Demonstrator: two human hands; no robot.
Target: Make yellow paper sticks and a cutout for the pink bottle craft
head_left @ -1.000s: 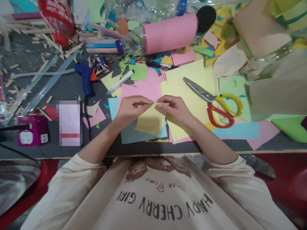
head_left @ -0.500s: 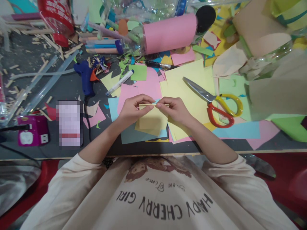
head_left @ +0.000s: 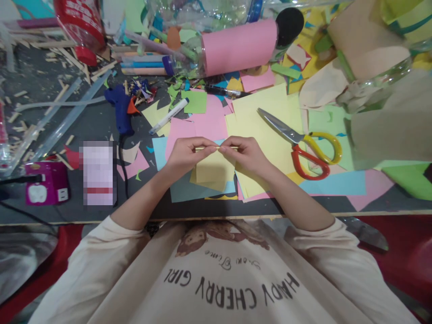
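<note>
- Blue glue gun (head_left: 117,107): lies on the dark surface (head_left: 81,123), untouched.
- Left hand (head_left: 184,155): thumb and forefinger pinched on the left end of the top edge of the yellow paper (head_left: 213,173).
- Yellow paper: small sheet, held up over the loose coloured sheets; top edge looks folded narrow. Judged very light and limp, and it creases readily. Best gripped along that edge, at both ends.
- Right hand (head_left: 248,155): fingertips closed on the right end of the same edge.
- Scissors (head_left: 303,146): resting on yellow sheets, near the right hand.
</note>
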